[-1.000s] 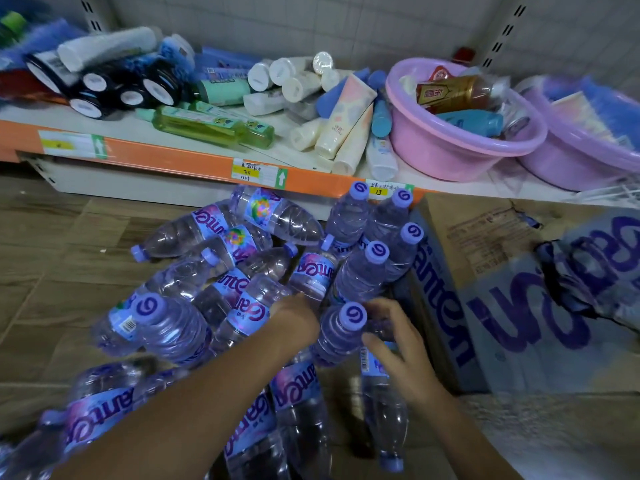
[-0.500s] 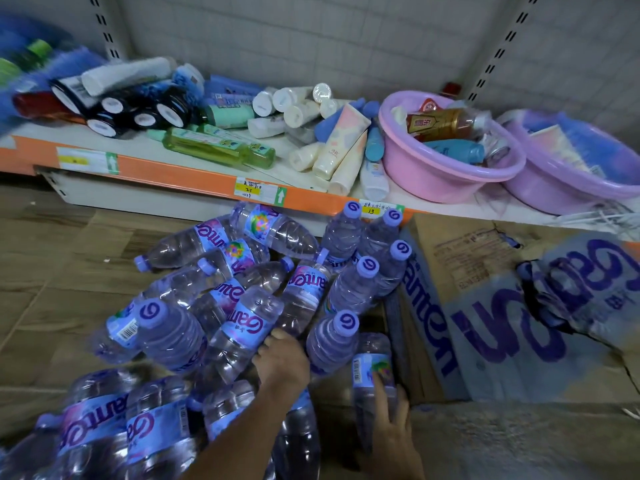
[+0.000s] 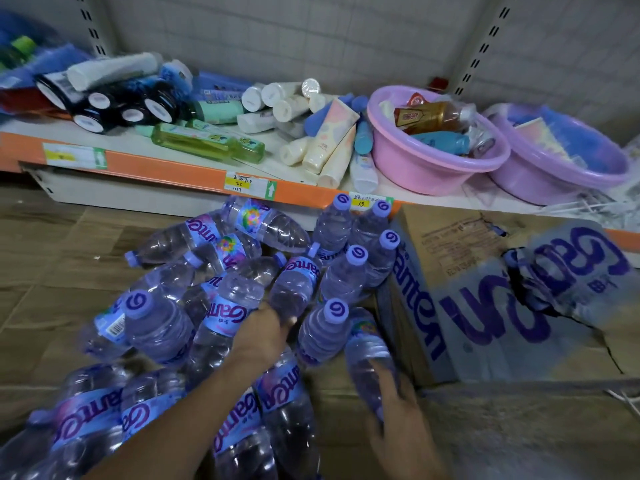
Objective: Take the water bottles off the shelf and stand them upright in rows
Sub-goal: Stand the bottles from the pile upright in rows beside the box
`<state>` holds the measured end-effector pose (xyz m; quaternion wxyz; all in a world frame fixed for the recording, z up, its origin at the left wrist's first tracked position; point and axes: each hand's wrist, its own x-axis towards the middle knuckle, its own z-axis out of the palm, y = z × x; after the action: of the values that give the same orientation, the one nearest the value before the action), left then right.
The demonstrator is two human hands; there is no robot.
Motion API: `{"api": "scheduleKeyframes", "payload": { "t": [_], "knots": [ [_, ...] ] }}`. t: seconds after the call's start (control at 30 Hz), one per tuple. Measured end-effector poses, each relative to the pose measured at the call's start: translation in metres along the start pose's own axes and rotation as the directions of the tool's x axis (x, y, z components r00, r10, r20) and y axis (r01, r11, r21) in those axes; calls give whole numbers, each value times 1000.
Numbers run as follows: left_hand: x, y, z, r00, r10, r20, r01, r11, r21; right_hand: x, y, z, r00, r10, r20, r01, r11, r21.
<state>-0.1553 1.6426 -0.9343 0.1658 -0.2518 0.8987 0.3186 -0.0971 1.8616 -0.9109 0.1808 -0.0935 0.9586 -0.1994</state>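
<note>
Several clear water bottles with purple caps and purple labels lie in a heap (image 3: pixel 194 278) on the floor below the shelf. A few stand upright in a cluster (image 3: pixel 356 258) beside the cardboard box. My left hand (image 3: pixel 258 336) rests in the middle of the heap, its fingers curled around a lying bottle (image 3: pixel 294 289). My right hand (image 3: pixel 398 420) grips the lower end of another bottle (image 3: pixel 367 355), which tilts against the box. More bottles (image 3: pixel 104 417) lie at the bottom left, partly under my left forearm.
A torn cardboard box (image 3: pixel 485 292) with purple lettering stands on the right. The shelf (image 3: pixel 166 171) with its orange edge holds tubes, dark jars, a green bottle (image 3: pixel 207 145) and two pink basins (image 3: pixel 429 161) filled with goods. Wooden floor (image 3: pixel 52 258) shows at the left.
The view has drifted a little nearer. My right hand slid up along its bottle and lifted it toward the box. My left hand stayed on the heap, closing on a bottle.
</note>
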Motion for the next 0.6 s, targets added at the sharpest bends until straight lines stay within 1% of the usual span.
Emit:
{"api": "scheduleKeyframes", "payload": {
  "t": [0.03, 0.07, 0.13, 0.2, 0.23, 0.3, 0.4, 0.5, 0.53, 0.6],
  "knots": [
    [-3, 2, -7, 999, 39, -18, -38, 998, 46, 4, -4, -9, 998, -20, -63, 21, 1000, 15],
    [-6, 5, -16, 996, 83, -36, -79, 992, 102, 11, -10, -19, 987, -38, -159, 35, 999, -22],
    [-9, 16, -37, 982, 164, -96, -143, 970, 195, 31, -22, -46, 949, -77, -305, 52, 995, -89],
    [-6, 31, -59, 952, 260, -162, -209, 937, 278, 58, -30, -69, 943, -121, -309, 80, 987, -143],
    [-3, 39, -67, 934, 310, -178, -244, 917, 317, 68, -32, -78, 956, -117, -271, 78, 986, -150],
    [4, 53, -79, 908, 385, -162, -307, 878, 368, 80, -33, -90, 964, -104, -245, 68, 986, -152],
    [12, 66, -86, 890, 437, -127, -362, 849, 385, 83, -32, -104, 951, -139, -276, 104, 985, -137],
    [17, 71, -89, 858, 490, -154, -410, 834, 368, 97, -35, -114, 920, -195, -339, 154, 978, -144],
    [19, 72, -89, 852, 501, -155, -419, 828, 371, 102, -37, -114, 923, -197, -332, 150, 975, -163],
    [22, 72, -86, 868, 478, -133, -409, 840, 356, 109, -41, -110, 947, -170, -271, 114, 971, -211]
  ]
}}
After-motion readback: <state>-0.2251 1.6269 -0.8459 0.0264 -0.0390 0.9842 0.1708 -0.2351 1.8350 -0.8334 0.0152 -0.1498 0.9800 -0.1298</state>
